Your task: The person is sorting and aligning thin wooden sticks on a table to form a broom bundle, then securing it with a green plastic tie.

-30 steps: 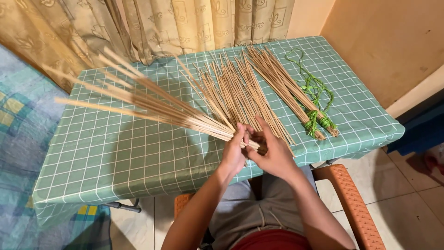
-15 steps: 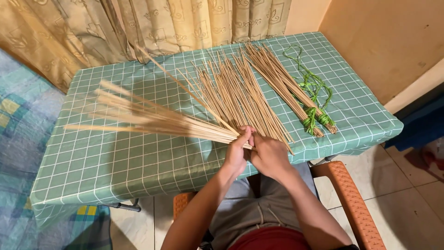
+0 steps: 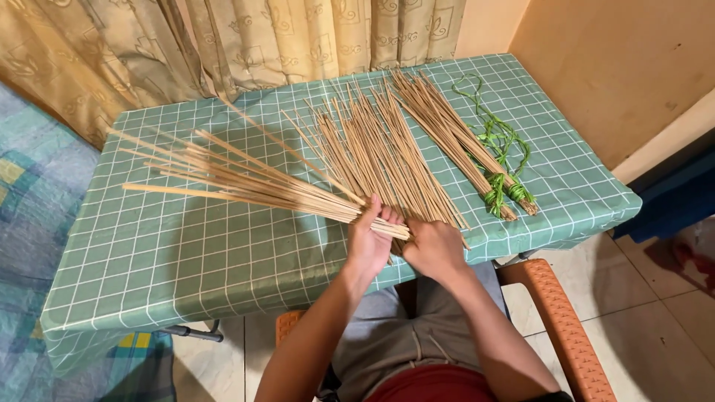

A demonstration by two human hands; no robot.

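The left hand (image 3: pixel 370 237) grips a fan of thin tan sticks (image 3: pixel 246 182) at their near ends, fingers wrapped over them at the table's front edge; the sticks splay out leftward and away over the green checked tablecloth (image 3: pixel 171 260), lifted off the surface. Just beside it, the right hand (image 3: pixel 434 248) lies knuckles-up, fingers curled down on the butt ends of the same sticks where they meet the loose pile of sticks (image 3: pixel 380 149); whether it clasps them or only presses on them cannot be told. That pile lies flat in the middle of the table, running away from the person. Further right lie two tied bundles (image 3: pixel 454 138), bound near their front ends with green strips (image 3: pixel 506 190), with loose green strips (image 3: pixel 499 134) beside them. An orange chair arm (image 3: pixel 558 327) shows at lower right.
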